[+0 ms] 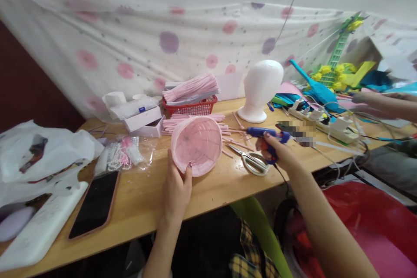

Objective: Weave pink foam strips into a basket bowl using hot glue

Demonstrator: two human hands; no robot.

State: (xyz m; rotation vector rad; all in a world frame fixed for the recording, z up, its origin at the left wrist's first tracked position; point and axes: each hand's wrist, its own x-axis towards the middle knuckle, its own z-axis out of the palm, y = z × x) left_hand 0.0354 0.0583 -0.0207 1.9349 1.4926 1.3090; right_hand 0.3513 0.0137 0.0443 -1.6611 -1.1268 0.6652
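Observation:
My left hand (pixel 178 184) grips a pink bowl-shaped piece (pixel 197 145) by its lower rim, thumb over the edge, so that its hollow inside faces me. Faint lines run across its inner wall. In my right hand (pixel 272 150) is a blue glue gun (pixel 265 132), its nozzle pointing left toward the bowl-shaped piece but apart from it. Scissors (pixel 254 163) with pale handles lie on the table just below the glue gun. Behind the pink piece are several pink fuzzy sticks (pixel 169 124), partly hidden by it.
A white foam head (pixel 262 89) stands at the back, beside a red basket (pixel 192 107) of pink sticks. A phone (pixel 96 204), a white plastic bag (pixel 42 147) and bagged beads (pixel 122 154) lie left. Power strips (pixel 325 124) with cables and another person's arm (pixel 387 103) are right.

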